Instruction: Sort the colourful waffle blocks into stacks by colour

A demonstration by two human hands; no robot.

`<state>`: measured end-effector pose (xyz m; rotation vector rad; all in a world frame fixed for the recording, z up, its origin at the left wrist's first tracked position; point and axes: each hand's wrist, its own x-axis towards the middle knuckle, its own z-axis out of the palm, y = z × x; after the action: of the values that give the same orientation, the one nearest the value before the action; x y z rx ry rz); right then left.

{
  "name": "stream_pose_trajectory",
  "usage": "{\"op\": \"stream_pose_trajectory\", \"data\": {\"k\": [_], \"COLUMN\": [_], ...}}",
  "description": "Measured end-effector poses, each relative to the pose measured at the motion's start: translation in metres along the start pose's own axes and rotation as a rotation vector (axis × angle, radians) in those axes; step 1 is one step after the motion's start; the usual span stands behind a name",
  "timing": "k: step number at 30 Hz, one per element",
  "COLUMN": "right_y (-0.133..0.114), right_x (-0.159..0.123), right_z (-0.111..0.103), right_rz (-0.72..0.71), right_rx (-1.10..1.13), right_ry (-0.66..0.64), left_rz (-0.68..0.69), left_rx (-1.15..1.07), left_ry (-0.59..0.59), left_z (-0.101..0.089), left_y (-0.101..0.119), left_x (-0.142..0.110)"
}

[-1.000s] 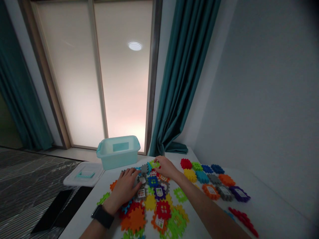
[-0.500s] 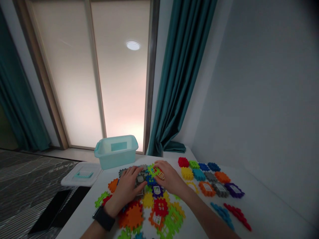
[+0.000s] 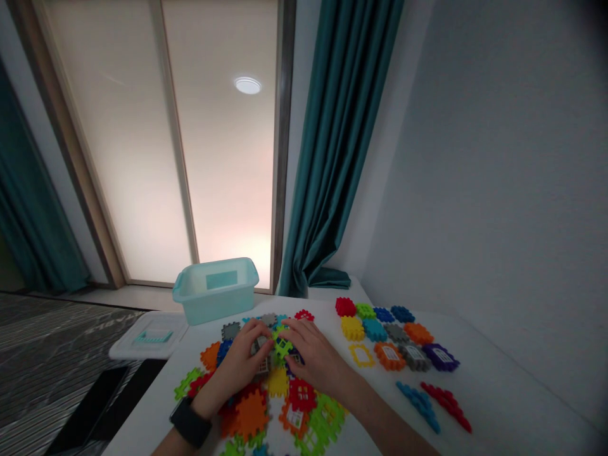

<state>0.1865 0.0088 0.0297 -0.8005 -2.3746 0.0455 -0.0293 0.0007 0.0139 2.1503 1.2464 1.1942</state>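
Little room between hands: left hand (image 3: 237, 362) clenches a gray block (image 3: 259, 347), right hand (image 3: 316, 360) grips a lime block (image 3: 283, 348).

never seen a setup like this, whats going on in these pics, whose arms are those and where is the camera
This view comes from a camera worn on a person's head, so the arms are that person's own. No machine is visible. The left hand, with a black smartwatch, and the right hand meet over interlocking plastic waffle blocks. They close around a grey block and a lime-green block, though exactly what each grips is hidden. More blocks lie in rows on the white table. Beyond them sits a pale aqua plastic tub.
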Motion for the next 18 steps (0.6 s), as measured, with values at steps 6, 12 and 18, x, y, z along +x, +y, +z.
{"op": "stream_pose_trajectory", "data": {"k": [6, 12, 18], "right_y": [-0.001, 0.005, 0.01], "right_x": [0.001, 0.006, 0.011], "right_z": [0.0, 0.003, 0.009], "right_rz": [0.01, 0.285, 0.503], "right_rx": [0.075, 0.284, 0.54], "right_ry": [0.078, 0.194, 0.17], "left_rz": [-0.081, -0.105, -0.085], "left_rx": [-0.104, -0.09, -0.105], "left_ry": [0.045, 0.048, 0.04], "left_z": [0.001, -0.002, 0.0], "left_y": [-0.004, -0.002, 0.0], "left_x": [0.003, 0.004, 0.003]}}
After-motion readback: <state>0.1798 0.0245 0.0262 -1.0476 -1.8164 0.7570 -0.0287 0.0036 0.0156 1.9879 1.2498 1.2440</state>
